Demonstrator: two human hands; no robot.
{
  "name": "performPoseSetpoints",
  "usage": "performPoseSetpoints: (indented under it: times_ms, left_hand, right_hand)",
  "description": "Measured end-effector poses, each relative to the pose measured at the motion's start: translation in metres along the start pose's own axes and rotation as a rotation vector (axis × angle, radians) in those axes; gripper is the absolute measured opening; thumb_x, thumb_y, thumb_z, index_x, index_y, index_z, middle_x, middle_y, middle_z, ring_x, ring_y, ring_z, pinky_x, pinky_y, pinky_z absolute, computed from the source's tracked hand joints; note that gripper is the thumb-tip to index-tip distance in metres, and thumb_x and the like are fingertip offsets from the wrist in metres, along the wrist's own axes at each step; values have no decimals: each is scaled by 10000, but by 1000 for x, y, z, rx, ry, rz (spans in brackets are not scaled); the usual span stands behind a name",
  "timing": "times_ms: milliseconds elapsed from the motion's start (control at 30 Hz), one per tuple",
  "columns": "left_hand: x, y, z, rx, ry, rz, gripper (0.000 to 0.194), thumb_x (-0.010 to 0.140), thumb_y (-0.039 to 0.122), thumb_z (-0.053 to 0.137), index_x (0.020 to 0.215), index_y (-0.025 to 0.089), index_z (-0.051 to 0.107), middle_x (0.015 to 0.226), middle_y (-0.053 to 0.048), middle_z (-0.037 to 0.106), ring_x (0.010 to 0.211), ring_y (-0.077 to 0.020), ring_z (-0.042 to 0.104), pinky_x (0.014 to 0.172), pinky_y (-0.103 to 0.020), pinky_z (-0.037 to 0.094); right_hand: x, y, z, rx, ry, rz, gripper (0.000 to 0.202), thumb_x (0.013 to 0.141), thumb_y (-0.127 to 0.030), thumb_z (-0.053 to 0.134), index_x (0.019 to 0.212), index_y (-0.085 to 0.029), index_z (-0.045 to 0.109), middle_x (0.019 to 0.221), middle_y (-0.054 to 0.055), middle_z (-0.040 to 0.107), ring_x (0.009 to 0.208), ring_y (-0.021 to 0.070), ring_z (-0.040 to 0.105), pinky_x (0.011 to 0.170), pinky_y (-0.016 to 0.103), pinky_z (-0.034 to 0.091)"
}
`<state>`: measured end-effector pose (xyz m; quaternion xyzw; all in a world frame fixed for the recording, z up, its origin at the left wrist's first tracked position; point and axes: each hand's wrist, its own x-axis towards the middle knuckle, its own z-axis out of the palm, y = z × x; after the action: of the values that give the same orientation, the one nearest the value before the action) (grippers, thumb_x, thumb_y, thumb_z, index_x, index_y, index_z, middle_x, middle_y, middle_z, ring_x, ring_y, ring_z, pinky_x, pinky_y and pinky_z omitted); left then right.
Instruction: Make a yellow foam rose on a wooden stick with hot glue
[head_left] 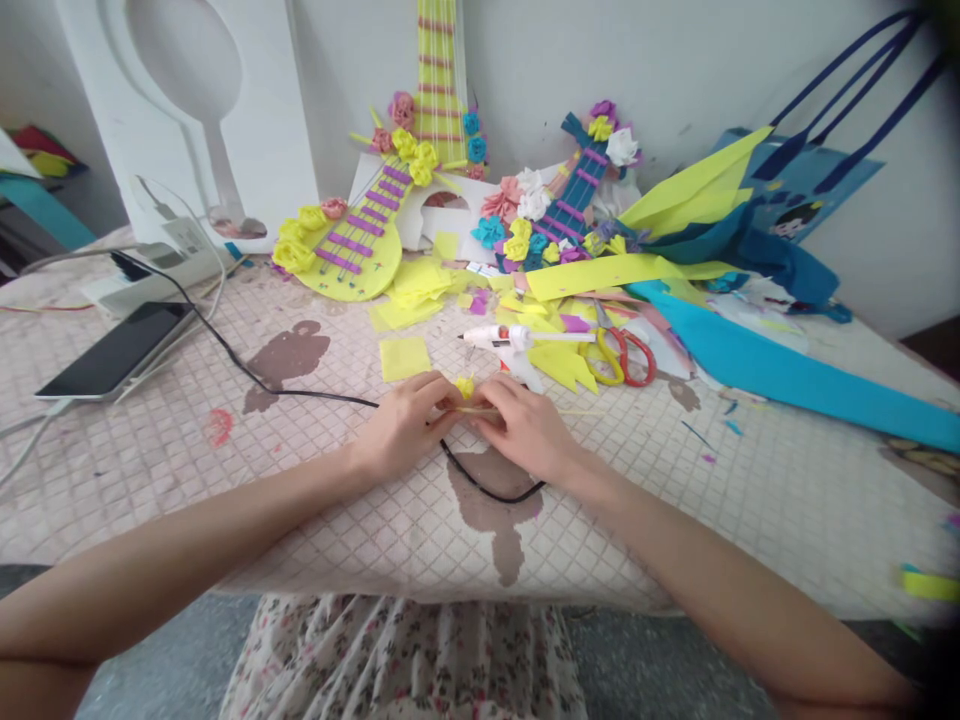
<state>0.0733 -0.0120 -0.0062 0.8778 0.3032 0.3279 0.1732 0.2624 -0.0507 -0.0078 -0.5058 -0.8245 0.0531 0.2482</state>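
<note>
My left hand (405,425) and my right hand (525,425) meet above the front of the table, fingers closed in a pinch. Between them runs a thin pale stick (577,412), its free end sticking out to the right. A small crumpled piece of yellow paper (465,386) shows just above the fingertips, at the stick's left part. The fingers partly hide how the paper joins the stick. Just beyond my hands lie a white glue gun (499,337) and a flat yellow paper square (405,358). A black cord (487,490) loops beneath my hands.
Red and yellow scissors (636,360) lie among yellow paper scraps (555,365). Flowered paper guitars (360,250) lean at the back. A blue paper strip (795,370) stretches right. On the left are a phone (116,350) and a power strip (142,275).
</note>
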Motion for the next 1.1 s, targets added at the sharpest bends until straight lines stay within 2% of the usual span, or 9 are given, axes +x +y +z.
performPoseSetpoints:
  times_ms: [200,433,567,833,900,1033,1100]
  left_hand:
    - [2,3,-1,-126,-5,-74,67,775,92,573,756,150,544,711,14,564,621,-86,514,567,-193,428]
    - [2,4,-2,-135,-12,-104,47,770,109,581,754,147,560,680,23,575,574,-74,495,531,-186,413]
    - [2,3,-2,-66,-32,-59,46,800,118,551,768,150,551,715,8,578,622,-92,525,564,-200,434]
    - [-2,-3,-5,100,-152,94,105,888,159,482,841,154,576,822,-36,585,780,-147,562,695,-262,465]
    - [-3,-4,-5,101,-148,99,110,894,167,480,855,155,583,836,-38,590,794,-149,567,713,-268,470]
    - [-4,-3,-3,87,-84,43,48,880,195,522,893,155,544,794,-15,590,706,-127,563,632,-236,464]
    - [-4,-2,-3,126,-84,77,65,897,212,504,885,158,539,790,-15,590,711,-130,562,638,-239,461]
  right_hand:
    - [1,-5,8,-141,31,-39,152,897,-342,509,851,-197,496,865,24,575,765,152,557,591,260,384]
    - [2,-5,8,-153,-4,-62,145,925,-299,454,844,-202,527,841,22,574,734,144,527,575,265,341]
    - [2,-4,7,-149,-17,-64,158,928,-291,440,846,-209,547,849,18,565,729,138,516,566,260,327]
    - [0,-1,8,-110,-38,-74,209,948,-314,394,880,-210,562,877,20,566,756,131,526,598,246,344]
    - [-1,0,9,-96,-35,-70,192,943,-302,407,883,-204,562,884,23,569,769,133,531,610,245,354]
    - [-1,0,9,-46,-37,-63,168,935,-293,427,890,-203,562,903,29,583,804,140,545,638,247,373]
    - [-1,1,8,-28,-38,-65,160,934,-285,428,891,-202,559,908,32,586,815,144,548,648,251,380]
